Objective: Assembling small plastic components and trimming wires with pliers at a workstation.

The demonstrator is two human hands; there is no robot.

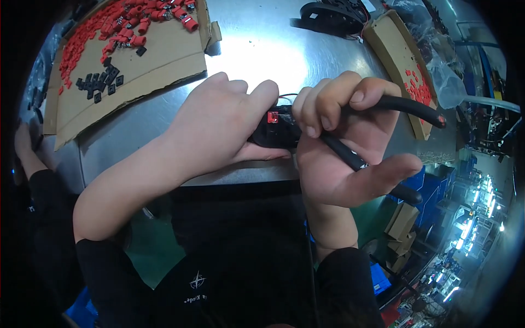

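The left hand pinches a black part, thumb along its near side, just in from the near edge of the metal surface; a small red piece sits on the part. The right hand curls its fingers round one grip of a black-handled tool, thumb held out; the tool's working end is hidden. Toward the surface's far left corner, a cardboard tray holds red fittings and black pieces. Along the right edge lies a narrower cardboard box with red bits.
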